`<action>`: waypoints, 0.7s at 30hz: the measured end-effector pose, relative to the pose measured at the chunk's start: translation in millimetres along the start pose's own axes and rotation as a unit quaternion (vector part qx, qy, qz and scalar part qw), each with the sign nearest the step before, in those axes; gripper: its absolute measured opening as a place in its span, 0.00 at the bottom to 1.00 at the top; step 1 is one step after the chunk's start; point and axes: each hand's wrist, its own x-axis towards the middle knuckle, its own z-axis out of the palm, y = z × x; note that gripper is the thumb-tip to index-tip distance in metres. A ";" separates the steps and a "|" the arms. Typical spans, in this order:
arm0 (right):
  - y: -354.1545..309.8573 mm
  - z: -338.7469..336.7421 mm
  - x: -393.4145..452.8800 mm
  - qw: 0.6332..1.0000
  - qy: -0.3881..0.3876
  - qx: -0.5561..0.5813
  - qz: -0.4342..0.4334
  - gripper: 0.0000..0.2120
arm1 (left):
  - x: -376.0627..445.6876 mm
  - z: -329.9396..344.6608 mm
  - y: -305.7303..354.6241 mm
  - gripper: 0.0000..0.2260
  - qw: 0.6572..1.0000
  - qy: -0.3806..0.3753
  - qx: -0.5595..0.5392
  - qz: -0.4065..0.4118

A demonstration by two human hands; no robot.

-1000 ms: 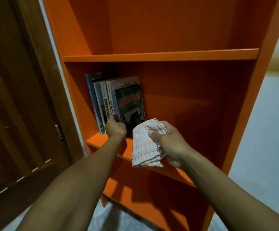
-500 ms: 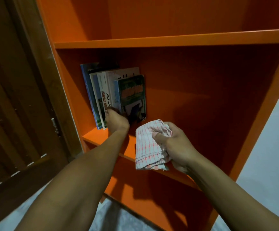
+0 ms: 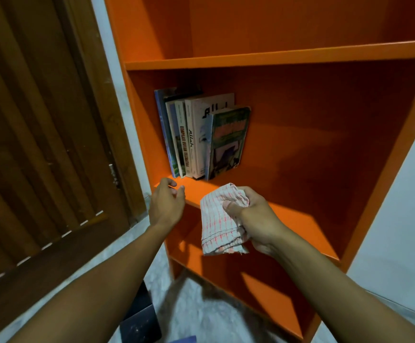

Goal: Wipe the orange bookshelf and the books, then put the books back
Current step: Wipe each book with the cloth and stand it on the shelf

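Observation:
Several books (image 3: 201, 137) stand upright at the left end of the middle shelf of the orange bookshelf (image 3: 288, 58), with a green-covered one on the right leaning against the rest. My left hand (image 3: 166, 204) hovers just in front of the shelf edge below the books, fingers loosely curled, holding nothing. My right hand (image 3: 253, 219) grips a bunched white cloth with red checks (image 3: 220, 224) in front of the same shelf.
A dark wooden door (image 3: 40, 157) stands to the left of the bookshelf. A white wall (image 3: 404, 194) lies on the right. A dark object (image 3: 139, 320) sits on the pale floor below my left arm. The shelf's right part holds no books.
My left hand has let go of the books and drawn back to the shelf's front edge. The right hand keeps gripping the cloth in about the same place.

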 end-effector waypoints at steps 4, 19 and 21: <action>4.4 14.3 -0.7 0.999 0.048 0.006 0.009 0.04 | -13.2 -18.7 -12.2 0.07 0.999 -0.020 0.014 0.025; -1.0 -36.4 -12.0 0.959 0.266 0.095 -0.031 0.09 | -0.4 69.2 79.2 0.17 0.917 -0.233 0.193 0.260; -5.7 -41.5 -16.1 0.960 0.263 0.091 -0.045 0.09 | 1.1 75.0 88.7 0.15 0.892 -0.262 0.226 0.290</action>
